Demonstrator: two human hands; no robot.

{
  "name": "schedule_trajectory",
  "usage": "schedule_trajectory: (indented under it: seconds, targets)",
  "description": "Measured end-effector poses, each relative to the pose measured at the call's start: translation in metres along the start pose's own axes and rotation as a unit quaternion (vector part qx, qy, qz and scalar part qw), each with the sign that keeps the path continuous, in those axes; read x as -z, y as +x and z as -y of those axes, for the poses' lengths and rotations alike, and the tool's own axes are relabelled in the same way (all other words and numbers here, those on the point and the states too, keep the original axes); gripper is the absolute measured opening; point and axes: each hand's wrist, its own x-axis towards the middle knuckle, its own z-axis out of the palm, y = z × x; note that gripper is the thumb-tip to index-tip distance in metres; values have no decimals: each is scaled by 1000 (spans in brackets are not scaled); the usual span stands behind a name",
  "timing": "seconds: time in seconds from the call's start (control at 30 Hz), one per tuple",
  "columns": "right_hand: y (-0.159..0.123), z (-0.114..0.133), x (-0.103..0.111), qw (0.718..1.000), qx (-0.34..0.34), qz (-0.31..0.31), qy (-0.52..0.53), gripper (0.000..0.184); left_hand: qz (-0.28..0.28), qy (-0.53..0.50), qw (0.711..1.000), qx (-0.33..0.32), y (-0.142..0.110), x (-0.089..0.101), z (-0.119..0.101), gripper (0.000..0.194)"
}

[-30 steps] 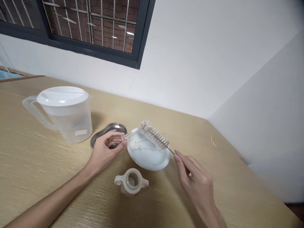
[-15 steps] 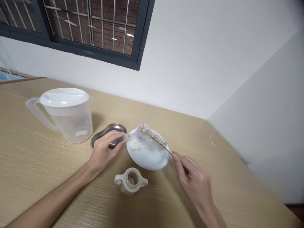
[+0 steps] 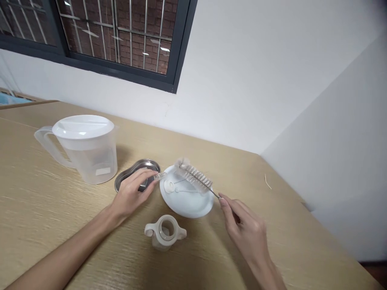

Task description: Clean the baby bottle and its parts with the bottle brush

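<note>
My right hand (image 3: 243, 225) pinches the thin wire stem of a bottle brush (image 3: 196, 177), whose pale bristles are held over a white oval plate (image 3: 187, 208). Between the fingertips of my left hand (image 3: 134, 193) is a small clear ribbed piece (image 3: 159, 176), close to the plate's left rim; its exact kind is not plain. On the plate lie a small white ring-like part (image 3: 168, 186) and thin straw-like pieces (image 3: 187, 191). Nearer me, a two-handled baby bottle (image 3: 165, 237) stands upright without a lid, its mouth facing up.
A kidney-shaped metal tray (image 3: 121, 180) lies partly behind my left hand. To its left stands a lidded clear plastic jug (image 3: 87, 157). A thin pale strip (image 3: 267, 182) is on the table (image 3: 290, 241) at right. Wall and barred window (image 3: 121, 36) rise behind.
The view has tilted up slightly. My right hand has moved a little left with the brush, whose bristles were blurred half a second ago. My left hand keeps its hold on the clear piece.
</note>
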Motion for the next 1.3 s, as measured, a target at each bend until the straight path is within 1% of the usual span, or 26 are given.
schedule_trajectory:
  seconds: [0.1, 0.17, 0.27, 0.4, 0.5, 0.6, 0.67, 0.73, 0.83, 0.93, 1.03, 1.1, 1.2, 1.3]
  targets:
    - [-1, 6, 1, 999, 1, -7, 45, 22, 7, -9, 1000, 20, 0, 1, -1, 21]
    - [-1, 8, -1, 998, 19, 16, 64, 24, 3, -19, 999, 26, 1, 2, -3, 19]
    - [-2, 4, -5, 998, 31, 44, 41, 23, -7, -39, 999, 37, 3, 3, -6, 16]
    - [0, 0, -3, 1000, 12, 16, 8, 18, -6, -51, 997, 50, 4, 3, -8, 17]
    - [1, 5, 1, 1000, 3, -8, 26, 20, 5, -50, 996, 67, 4, 3, -8, 16]
    - [1, 10, 0, 998, 28, 9, 48, 24, 5, -58, 995, 78, 4, 4, -9, 15]
    - [1, 8, -2, 998, 43, 28, 40, 24, -9, -67, 995, 74, 4, 5, -9, 15]
    - [1, 3, -4, 999, 40, 27, 18, 22, -21, -73, 995, 63, 5, 5, -10, 16]
    - [1, -1, -4, 1000, 18, -2, -3, 20, -24, -73, 996, 42, 6, 4, -10, 19]
    - [0, 3, -1, 999, -4, -18, 28, 22, -17, -66, 998, 17, 5, 4, -9, 26]
    - [0, 9, -2, 999, 13, -4, 50, 23, -19, -51, 998, -13, 5, 4, -8, 28]
    - [0, 9, -3, 999, 23, 12, 24, 21, -27, -38, 999, -29, 5, 5, -9, 28]
    - [0, 3, -4, 999, 5, 22, -26, 18, -33, -24, 999, -35, 7, 6, -9, 29]
    - [0, 1, -3, 1000, -22, 6, -6, 16, -28, -11, 999, -28, 6, 6, -7, 30]
